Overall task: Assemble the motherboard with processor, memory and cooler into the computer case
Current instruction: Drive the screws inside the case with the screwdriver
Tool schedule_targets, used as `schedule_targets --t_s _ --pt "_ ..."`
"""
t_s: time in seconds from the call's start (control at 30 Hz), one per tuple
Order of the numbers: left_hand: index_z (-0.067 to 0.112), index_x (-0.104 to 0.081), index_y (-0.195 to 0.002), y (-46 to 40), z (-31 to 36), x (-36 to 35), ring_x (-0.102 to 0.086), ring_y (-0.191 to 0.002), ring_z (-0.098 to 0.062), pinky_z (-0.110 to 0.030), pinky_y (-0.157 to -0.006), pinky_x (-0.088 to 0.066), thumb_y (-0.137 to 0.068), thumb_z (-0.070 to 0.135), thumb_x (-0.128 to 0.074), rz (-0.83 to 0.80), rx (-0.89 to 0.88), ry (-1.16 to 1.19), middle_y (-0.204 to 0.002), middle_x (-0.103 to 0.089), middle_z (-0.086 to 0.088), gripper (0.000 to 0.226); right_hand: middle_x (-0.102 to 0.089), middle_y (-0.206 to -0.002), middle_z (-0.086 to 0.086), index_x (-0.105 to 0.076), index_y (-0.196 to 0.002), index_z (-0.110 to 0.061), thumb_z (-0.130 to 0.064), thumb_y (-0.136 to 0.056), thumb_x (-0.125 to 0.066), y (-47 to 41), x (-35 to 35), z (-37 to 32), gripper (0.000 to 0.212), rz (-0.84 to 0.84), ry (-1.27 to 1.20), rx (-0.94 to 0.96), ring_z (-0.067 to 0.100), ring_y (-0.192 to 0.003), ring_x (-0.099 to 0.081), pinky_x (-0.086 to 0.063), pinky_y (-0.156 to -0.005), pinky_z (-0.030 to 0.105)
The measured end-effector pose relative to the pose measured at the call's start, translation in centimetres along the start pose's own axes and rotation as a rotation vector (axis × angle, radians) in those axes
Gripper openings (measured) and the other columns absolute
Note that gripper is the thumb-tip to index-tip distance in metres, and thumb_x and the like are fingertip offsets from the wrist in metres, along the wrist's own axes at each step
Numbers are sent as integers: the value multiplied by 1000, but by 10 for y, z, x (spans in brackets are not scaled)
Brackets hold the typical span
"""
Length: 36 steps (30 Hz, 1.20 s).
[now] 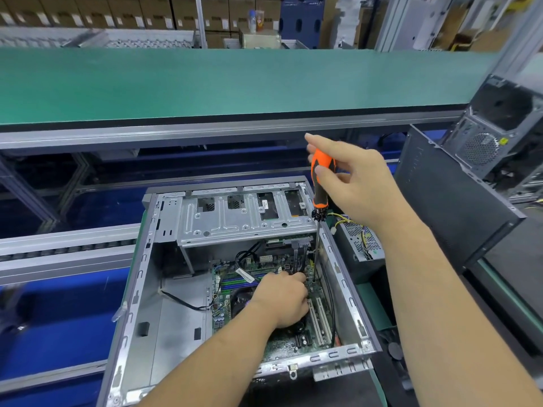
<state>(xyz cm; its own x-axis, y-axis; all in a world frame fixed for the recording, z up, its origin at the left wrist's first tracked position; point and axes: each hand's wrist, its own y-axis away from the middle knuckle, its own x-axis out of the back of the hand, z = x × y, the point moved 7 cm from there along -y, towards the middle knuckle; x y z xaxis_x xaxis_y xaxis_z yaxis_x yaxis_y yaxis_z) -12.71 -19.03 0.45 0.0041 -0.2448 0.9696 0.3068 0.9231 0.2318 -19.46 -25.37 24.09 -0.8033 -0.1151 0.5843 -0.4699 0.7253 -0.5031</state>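
Note:
An open grey computer case (141, 292) lies on its side in front of me, with the green motherboard (282, 348) seated inside. My right hand (358, 183) grips an orange-and-black screwdriver (320, 183) held upright. Its long shaft reaches down to the board's right edge near the far corner. My left hand (282, 298) rests inside the case on the board, fingers curled among black cables (249, 259); what they hold is hidden. The cooler is mostly covered by that hand. White expansion slots (318, 321) lie to its right.
A silver drive cage (241, 218) spans the case's far end. A power supply with loose wires (361, 242) sits just right of the case. Black case panels (449, 201) and another case (499, 124) stand at the right. A green conveyor belt (235, 83) runs behind.

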Motion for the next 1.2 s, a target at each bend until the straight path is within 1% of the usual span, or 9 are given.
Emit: schedule_targets --t_s 0.13,0.27,0.43,0.53,0.67,0.8,0.93,1.03,1.2 --pt "12 -69 -106 0 0 0 -56 -95 -33 -45 -80 -50 -101 35 -38 0 8 1 -124 -53 -4 39 -59 -89 6 -65 -134 -24 -27 -89 -76 -2 4 -1 46 69 135 -7 20 -85 -56 -53 -85 42" --pt "11 -69 -105 1 0 1 -56 -95 -33 -45 -81 -50 -101 34 -38 3 11 8 -122 -54 -4 39 -69 -112 3 -55 -144 -23 -17 -96 -66 0 -1 -1 50 -25 50 -28 18 -105 -63 -54 -96 42" --pt "11 -69 -103 0 0 -1 -56 -93 -33 -45 -80 -50 -100 34 -39 0 9 11 -121 -54 -4 38 -59 -97 -2 -64 -134 -25 -31 -87 -78 -2 6 -5 50 64 168 -30 10 -88 -56 -49 -80 14" --pt "11 -69 -104 0 0 -1 -56 -95 -34 -44 -79 -50 -100 34 -39 10 9 9 -122 -54 -5 38 -69 -111 -2 -59 -140 -23 -19 -97 -66 1 -2 -7 44 -12 29 -14 9 -104 -63 -55 -92 25" --pt "10 -68 -106 0 1 -2 -56 -97 -34 -43 -77 -48 -101 35 -38 18 5 1 -123 -54 -5 39 -57 -86 -2 -68 -129 -24 -32 -89 -75 0 8 -5 41 131 185 -12 9 -80 -54 -48 -80 24" --pt "10 -68 -106 0 1 -2 -56 -96 -34 -42 -76 -46 -100 35 -38 18 3 3 -123 -54 -5 39 -67 -112 -6 -58 -141 -23 -12 -97 -63 3 -1 -2 46 -15 26 -23 9 -106 -62 -53 -90 26" --pt "10 -68 -105 1 2 -2 -56 -95 -33 -42 -76 -46 -100 35 -39 19 2 -7 -121 -55 -6 39 -55 -87 0 -70 -126 -27 -31 -85 -79 1 12 -2 42 137 188 -41 14 -83 -52 -50 -80 29" --pt "10 -68 -101 1 3 0 -57 -94 -34 -41 -75 -46 -99 34 -40 38 11 19 -117 -58 -6 36 -64 -106 -1 -59 -139 -27 -18 -94 -68 2 5 0 47 2 80 -58 14 -104 -60 -56 -90 34" --pt "23 -67 -102 -2 -1 9 -63 -94 -24 -35 -73 -52 -96 35 -45 146 163 431 -101 -69 3 26 -58 -92 1 -65 -131 -33 -28 -87 -77 -1 9 -2 45 11 220 -34 14 -85 -55 -52 -87 37"
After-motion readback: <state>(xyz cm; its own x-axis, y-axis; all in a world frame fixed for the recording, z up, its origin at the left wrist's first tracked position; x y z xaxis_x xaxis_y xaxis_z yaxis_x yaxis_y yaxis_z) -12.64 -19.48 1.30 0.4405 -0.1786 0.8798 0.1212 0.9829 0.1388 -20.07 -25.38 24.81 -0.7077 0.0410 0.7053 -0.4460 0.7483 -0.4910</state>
